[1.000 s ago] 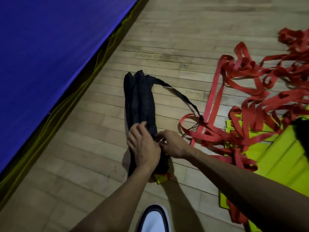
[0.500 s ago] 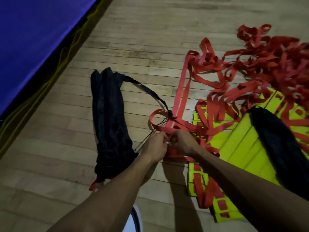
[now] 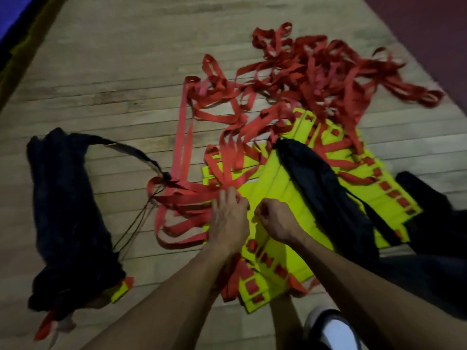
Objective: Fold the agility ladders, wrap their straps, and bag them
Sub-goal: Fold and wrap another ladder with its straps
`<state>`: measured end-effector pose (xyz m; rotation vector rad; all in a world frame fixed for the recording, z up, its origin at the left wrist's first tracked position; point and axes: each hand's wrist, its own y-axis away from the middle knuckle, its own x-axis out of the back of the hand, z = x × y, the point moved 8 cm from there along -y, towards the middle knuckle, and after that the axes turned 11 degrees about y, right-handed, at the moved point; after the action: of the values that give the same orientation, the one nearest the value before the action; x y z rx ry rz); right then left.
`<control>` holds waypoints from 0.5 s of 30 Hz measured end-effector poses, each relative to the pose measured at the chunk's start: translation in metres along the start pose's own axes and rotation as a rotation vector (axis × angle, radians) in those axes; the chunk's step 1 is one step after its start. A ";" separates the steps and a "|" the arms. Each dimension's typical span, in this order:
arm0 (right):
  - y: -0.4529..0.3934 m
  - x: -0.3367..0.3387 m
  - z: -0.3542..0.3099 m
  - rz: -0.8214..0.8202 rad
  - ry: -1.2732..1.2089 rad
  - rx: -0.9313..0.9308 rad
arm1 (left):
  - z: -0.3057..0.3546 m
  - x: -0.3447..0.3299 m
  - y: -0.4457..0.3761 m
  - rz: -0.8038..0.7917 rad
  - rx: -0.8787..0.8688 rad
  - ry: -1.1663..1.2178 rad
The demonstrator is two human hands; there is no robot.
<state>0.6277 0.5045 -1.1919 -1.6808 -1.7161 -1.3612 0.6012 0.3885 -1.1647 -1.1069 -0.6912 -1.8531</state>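
Note:
A filled black bag lies on the floor at the left, with a yellow rung end and red strap poking from its near end and its drawstring trailing right. A stack of yellow ladder rungs lies in the middle, threaded with red straps that spread in a tangle behind it. My left hand grips a bunch of red straps at the stack's left edge. Close beside it, my right hand is curled and pinches the edge of a yellow rung. A second, flat black bag lies across the rungs.
More dark fabric lies at the right. My white-toed shoe stands on the wooden floor near the bottom. A blue mat shows at the top left corner.
Both hands left the filled bag's drawstring and moved right onto the loose ladder pile. The view swung right, so the filled bag now sits at the far left.

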 end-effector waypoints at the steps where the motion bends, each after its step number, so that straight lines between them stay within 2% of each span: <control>1: 0.006 0.002 0.012 0.000 -0.002 -0.009 | 0.012 0.002 -0.004 0.042 -0.021 -0.053; 4: 0.020 0.007 0.040 -0.017 -0.022 -0.022 | 0.047 0.000 -0.015 0.110 -0.148 -0.175; 7: 0.029 0.014 0.060 0.008 -0.036 -0.038 | 0.068 -0.028 -0.028 -0.047 -0.171 -0.133; 10: 0.035 0.020 0.077 0.079 -0.050 -0.094 | 0.053 -0.059 -0.034 -0.275 0.098 -0.012; 13: 0.044 0.030 0.100 0.150 0.002 -0.249 | 0.037 -0.064 -0.033 -0.282 0.294 0.050; 15: 0.049 0.033 0.109 0.180 -0.043 -0.301 | 0.032 -0.060 -0.035 -0.252 0.323 0.037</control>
<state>0.7036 0.6023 -1.1976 -1.9840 -1.3944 -1.5662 0.5987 0.4534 -1.2045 -0.8031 -1.1057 -1.8778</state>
